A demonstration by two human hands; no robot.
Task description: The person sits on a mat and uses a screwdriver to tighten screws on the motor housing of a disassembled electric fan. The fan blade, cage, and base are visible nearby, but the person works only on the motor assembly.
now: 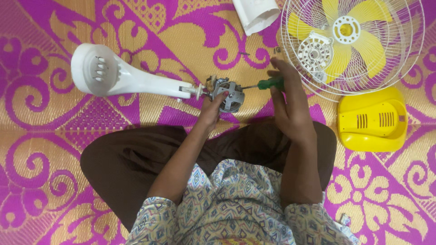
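Hands closed on motor [229, 96] and screwdriver [268, 83]; fan grille [408, 59], yellow cover [373, 121] beside.

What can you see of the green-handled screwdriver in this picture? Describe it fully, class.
The screwdriver has a translucent green handle, plastic by its look, and a thin metal shaft. It lies roughly level, its tip pointing at the grey metal fan motor. The right hand grips the handle; the left hand steadies the motor. Whether the tip touches a screw cannot be told.
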